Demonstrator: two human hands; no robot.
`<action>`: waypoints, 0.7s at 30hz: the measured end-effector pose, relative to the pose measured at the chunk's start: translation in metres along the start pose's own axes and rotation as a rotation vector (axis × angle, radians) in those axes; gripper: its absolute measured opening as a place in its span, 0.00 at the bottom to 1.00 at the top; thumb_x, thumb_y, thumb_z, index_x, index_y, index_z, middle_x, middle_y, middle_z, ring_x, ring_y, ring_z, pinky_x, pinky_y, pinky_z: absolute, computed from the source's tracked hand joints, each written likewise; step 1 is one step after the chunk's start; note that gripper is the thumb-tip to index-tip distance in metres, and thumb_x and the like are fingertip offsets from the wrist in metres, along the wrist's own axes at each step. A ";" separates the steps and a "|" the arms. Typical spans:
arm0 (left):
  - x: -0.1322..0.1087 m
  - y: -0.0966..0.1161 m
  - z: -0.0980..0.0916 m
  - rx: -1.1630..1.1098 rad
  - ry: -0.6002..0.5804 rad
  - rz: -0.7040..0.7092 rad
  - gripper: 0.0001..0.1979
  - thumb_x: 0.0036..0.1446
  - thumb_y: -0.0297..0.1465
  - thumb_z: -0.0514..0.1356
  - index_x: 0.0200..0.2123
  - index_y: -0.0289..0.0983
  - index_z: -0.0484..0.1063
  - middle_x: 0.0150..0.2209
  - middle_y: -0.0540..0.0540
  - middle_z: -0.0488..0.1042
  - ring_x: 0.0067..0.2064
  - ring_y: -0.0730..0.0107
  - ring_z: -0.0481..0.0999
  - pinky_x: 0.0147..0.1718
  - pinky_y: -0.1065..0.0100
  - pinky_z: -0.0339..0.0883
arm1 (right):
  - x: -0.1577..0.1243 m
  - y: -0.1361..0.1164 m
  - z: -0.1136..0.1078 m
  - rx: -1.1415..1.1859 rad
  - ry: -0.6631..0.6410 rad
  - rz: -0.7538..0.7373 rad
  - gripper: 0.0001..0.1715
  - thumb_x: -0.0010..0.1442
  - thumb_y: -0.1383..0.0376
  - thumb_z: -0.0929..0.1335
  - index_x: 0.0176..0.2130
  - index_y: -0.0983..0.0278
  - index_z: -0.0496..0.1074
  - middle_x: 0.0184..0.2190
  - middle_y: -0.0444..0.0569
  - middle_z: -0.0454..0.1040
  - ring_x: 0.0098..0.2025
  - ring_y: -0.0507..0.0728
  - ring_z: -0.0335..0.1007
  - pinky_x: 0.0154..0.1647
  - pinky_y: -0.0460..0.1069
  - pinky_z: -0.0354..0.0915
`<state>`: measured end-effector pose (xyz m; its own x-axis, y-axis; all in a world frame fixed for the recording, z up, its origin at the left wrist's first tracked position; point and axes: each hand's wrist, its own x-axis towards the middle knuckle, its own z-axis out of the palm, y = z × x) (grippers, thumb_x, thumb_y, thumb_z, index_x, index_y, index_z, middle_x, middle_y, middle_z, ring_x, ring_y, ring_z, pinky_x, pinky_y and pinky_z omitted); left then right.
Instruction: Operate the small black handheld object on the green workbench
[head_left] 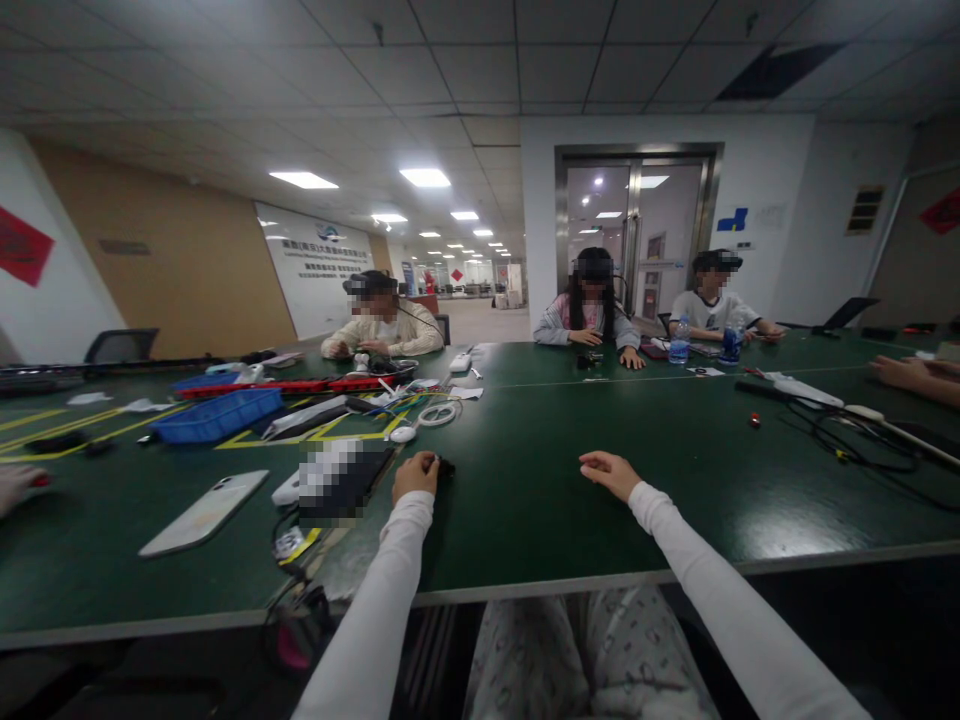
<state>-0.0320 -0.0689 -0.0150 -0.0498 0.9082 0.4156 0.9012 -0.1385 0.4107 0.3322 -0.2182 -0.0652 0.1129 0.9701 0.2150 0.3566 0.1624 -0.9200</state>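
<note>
My left hand (416, 474) rests on the green tabletop with its fingers curled against a small black object (447, 467). Most of that object is hidden, and its kind does not show. My right hand (611, 474) hovers over or lies on the table to the right, fingers stretched toward the left, holding nothing. Just left of my left hand sit a dark flat item (352, 485) and a white box-like thing (289, 488), both partly blurred out. A white phone (206, 512) lies farther left.
Beyond are a blue tray (217, 416), a coiled white cable (439, 414) and a round white piece (403, 434). Black cables (862, 440) lie at right. Bottles (679, 342) stand far right. Several people sit around the table; its front edge (555, 588) runs before my lap.
</note>
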 end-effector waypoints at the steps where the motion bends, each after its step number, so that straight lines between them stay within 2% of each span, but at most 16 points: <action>1: 0.000 0.000 0.000 -0.002 0.003 -0.003 0.12 0.52 0.35 0.54 0.39 0.40 0.71 0.35 0.46 0.73 0.41 0.66 0.71 0.39 0.68 0.63 | 0.000 0.000 0.000 0.000 -0.003 0.000 0.24 0.49 0.53 0.68 0.44 0.63 0.69 0.39 0.49 0.72 0.40 0.56 0.69 0.42 0.54 0.66; 14: 0.006 -0.006 0.007 -0.047 0.058 -0.016 0.13 0.52 0.36 0.54 0.37 0.37 0.73 0.38 0.43 0.74 0.42 0.65 0.72 0.41 0.68 0.63 | -0.004 -0.009 0.000 -0.024 0.008 -0.015 0.22 0.49 0.56 0.69 0.43 0.63 0.71 0.38 0.50 0.73 0.39 0.55 0.69 0.42 0.53 0.66; 21: 0.005 -0.004 0.002 -0.119 0.023 -0.094 0.15 0.54 0.35 0.51 0.39 0.36 0.73 0.42 0.43 0.74 0.45 0.63 0.71 0.42 0.68 0.62 | -0.005 -0.009 0.000 -0.027 0.016 -0.032 0.21 0.48 0.57 0.69 0.42 0.64 0.71 0.37 0.50 0.73 0.38 0.55 0.70 0.42 0.52 0.66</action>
<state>-0.0348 -0.0631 -0.0159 -0.1423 0.9104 0.3886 0.8350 -0.1004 0.5411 0.3284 -0.2247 -0.0575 0.1155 0.9614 0.2496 0.3852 0.1882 -0.9034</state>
